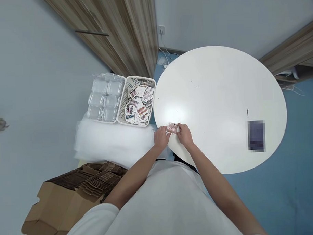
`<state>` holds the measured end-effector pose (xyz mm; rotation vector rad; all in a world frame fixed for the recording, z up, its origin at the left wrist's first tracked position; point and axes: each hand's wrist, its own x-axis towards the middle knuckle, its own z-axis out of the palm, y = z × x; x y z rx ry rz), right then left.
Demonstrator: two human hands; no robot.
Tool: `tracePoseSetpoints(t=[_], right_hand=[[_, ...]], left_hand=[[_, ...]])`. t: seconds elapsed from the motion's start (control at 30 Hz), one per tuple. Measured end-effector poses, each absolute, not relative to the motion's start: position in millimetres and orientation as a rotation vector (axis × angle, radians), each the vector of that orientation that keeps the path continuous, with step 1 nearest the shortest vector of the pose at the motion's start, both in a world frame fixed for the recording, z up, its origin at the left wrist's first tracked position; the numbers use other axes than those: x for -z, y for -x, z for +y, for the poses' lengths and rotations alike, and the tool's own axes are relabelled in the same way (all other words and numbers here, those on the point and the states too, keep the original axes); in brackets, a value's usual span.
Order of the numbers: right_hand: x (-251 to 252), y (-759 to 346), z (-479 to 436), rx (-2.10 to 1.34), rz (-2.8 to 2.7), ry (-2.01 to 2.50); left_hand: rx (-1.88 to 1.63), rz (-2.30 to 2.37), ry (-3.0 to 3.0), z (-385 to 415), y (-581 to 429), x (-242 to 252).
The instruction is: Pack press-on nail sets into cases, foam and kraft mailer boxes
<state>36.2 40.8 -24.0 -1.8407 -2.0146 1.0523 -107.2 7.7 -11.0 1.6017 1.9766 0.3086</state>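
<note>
A small clear case of press-on nails [172, 127] lies at the near left edge of the round white table [222, 94]. My left hand [161, 137] grips its left end with curled fingers. My right hand [184, 133] pinches its right end. Both hands rest on the tabletop, close together.
A white slotted basket [125, 108] full of nail cards and a stack of clear plastic cases [104, 98] sit on a white padded surface [113, 141] to the left. An open cardboard box [72, 196] stands at lower left. A dark blurred object [256, 135] lies on the table's right side.
</note>
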Motion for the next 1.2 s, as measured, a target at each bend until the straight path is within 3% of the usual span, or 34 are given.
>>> tracePoseSetpoints(t=[0.33, 0.67, 0.93, 1.2], right_hand=[[14.7, -48.5, 54.6, -0.735, -2.488, 1.559], [16.9, -52.3, 59.3, -0.704, -2.586, 1.535], [17.7, -58.9, 67.5, -0.764, -2.753, 1.157], [15.7, -63.1, 65.7, -0.708, -2.790, 1.284]], left_hand=[[-0.274, 1.969, -1.622, 11.7, 111.5, 12.5], [-0.276, 1.970, -1.636, 6.5, 110.3, 11.0], [-0.288, 1.759, -1.733, -6.1, 107.9, 6.6], [-0.258, 1.783, -1.806, 2.8, 104.4, 5.4]])
